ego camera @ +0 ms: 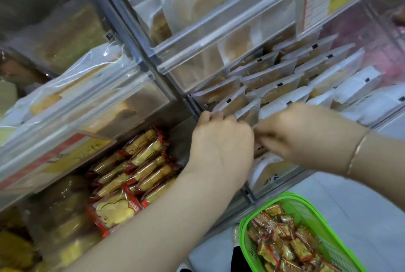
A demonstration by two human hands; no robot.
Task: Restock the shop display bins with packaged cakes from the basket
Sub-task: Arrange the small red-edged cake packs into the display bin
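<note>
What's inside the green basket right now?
The green basket holds a heap of small clear-wrapped cakes with red ends. Only the top layer shows; what lies beneath it, and the basket's far end past the frame edge, cannot be seen.

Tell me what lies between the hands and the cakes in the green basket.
Nothing visible blocks the way. The green plastic basket sits open-topped below both hands, its red-wrapped packaged cakes exposed. The left hand and right hand are up at the white-wrapped cakes in the clear bin.

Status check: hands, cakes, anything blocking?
Left hand and right hand on white packets in bin. Basket holds cakes. Nothing blocking.
</note>
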